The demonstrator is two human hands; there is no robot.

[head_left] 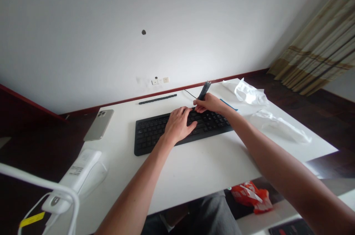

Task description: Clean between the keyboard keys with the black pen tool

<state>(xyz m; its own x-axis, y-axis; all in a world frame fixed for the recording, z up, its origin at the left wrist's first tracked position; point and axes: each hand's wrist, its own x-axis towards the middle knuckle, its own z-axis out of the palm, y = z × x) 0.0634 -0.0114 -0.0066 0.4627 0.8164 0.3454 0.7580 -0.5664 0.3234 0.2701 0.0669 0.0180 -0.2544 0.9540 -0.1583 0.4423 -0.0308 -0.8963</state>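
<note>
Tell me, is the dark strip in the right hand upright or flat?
Tilted upright: the dark strip stands up out of the right hand, pinched in its fingers above the black keyboard.

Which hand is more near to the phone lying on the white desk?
Left. The left hand rests on the black keyboard, to the right of the phone in this view. The right hand is farther away, beyond the left hand.

A home study with white desk (199,168), keyboard (146,135), curtains (313,43), wooden floor (332,105).
</note>
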